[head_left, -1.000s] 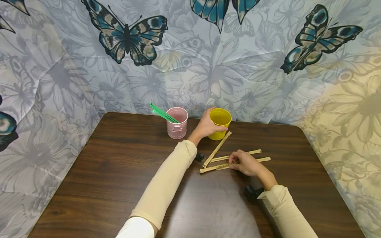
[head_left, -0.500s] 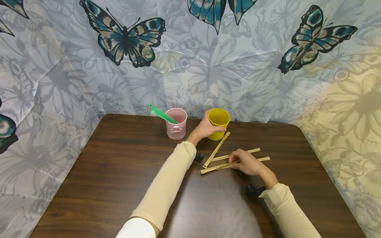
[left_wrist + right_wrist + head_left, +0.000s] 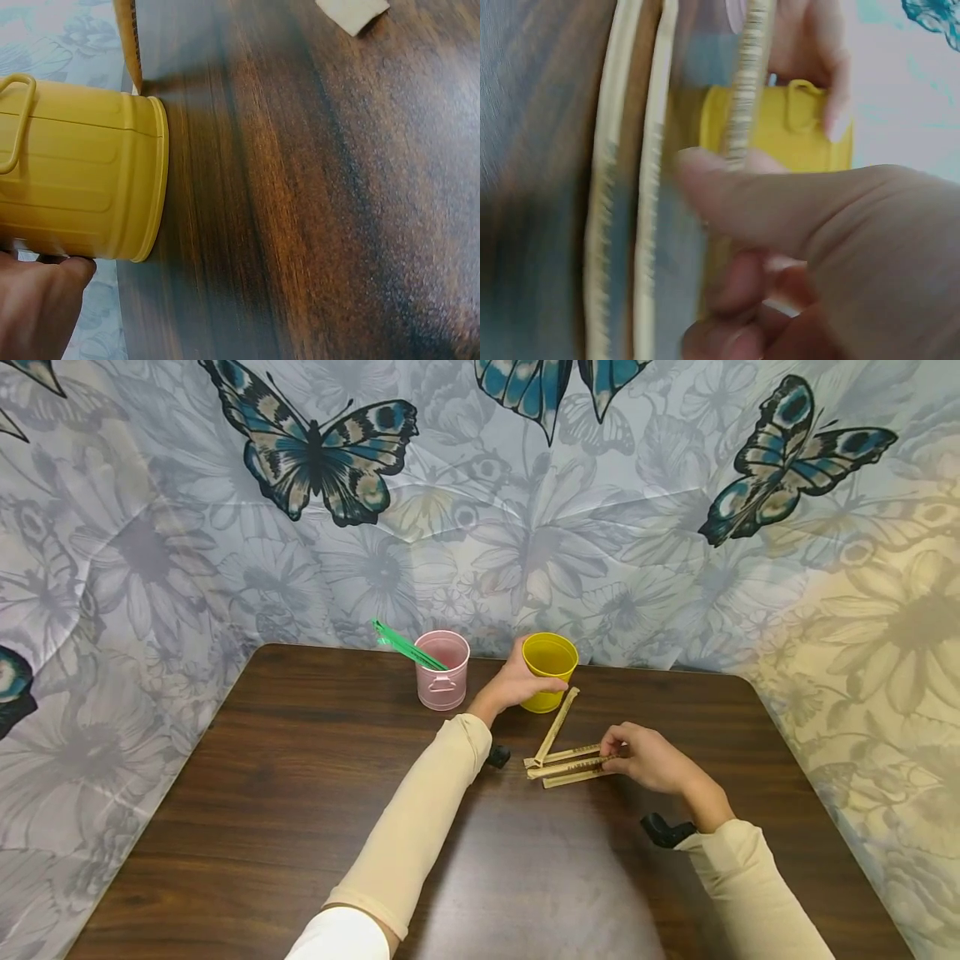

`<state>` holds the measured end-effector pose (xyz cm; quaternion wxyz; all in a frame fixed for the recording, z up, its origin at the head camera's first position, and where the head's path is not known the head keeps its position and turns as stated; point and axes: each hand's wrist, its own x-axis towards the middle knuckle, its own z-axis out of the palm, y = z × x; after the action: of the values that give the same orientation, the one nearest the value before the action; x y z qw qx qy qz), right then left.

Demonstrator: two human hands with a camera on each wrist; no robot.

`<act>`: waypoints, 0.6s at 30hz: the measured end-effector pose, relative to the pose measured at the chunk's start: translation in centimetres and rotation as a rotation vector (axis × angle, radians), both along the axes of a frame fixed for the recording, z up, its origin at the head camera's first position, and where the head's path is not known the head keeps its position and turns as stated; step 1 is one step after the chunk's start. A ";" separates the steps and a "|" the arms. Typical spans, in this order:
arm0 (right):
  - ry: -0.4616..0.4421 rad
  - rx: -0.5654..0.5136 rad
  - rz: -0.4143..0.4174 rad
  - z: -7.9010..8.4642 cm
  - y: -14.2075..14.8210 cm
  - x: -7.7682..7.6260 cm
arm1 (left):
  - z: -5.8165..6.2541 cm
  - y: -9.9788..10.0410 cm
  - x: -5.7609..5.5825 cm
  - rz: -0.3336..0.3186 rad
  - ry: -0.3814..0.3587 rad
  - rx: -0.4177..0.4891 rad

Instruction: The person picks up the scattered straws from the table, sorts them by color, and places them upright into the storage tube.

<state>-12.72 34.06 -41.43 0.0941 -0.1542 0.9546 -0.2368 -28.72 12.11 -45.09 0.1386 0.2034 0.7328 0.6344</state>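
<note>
My left hand [image 3: 516, 681] grips a small yellow bucket [image 3: 542, 700] at the back of the table, thumb along its near side. In the left wrist view the bucket [image 3: 82, 172] shows its ribbed wall and a wire handle. My right hand [image 3: 645, 760] is over the right ends of several slim tan paper stick packets. Between thumb and fingers it pinches one printed stick packet [image 3: 744, 97]. Two more packets, one packet [image 3: 607, 187] and another packet [image 3: 651, 187], lie side by side on the table. A slanted packet [image 3: 557, 727] reaches toward the bucket's base.
Left of the yellow bucket stands a pink bucket [image 3: 441, 693] with green sticks [image 3: 408, 646] leaning out of it. The dark wooden table [image 3: 300, 793] meets a butterfly-print cloth [image 3: 525, 527] along its back edge.
My right hand has moved right and slightly back. The packets' left ends have shifted right and lie closer together, and the slanted one stands steeper. My left hand stays on the yellow bucket.
</note>
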 end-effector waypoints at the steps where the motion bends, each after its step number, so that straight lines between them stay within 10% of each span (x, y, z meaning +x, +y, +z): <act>1: -0.006 0.020 0.015 0.4 0.1 0.0 | 0.0 -0.1 -0.1 -0.002 0.001 0.002; 6: -0.066 0.134 0.085 2.2 0.4 0.7 | -0.1 -0.2 -0.3 -0.019 0.001 -0.003; 18: -0.247 0.383 -0.065 4.1 2.2 1.3 | -0.1 -0.2 -0.2 -0.013 0.020 0.007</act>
<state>-11.41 36.24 -37.29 0.2299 -0.0725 0.9679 -0.0714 -28.88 11.95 -45.21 0.1347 0.2151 0.7306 0.6339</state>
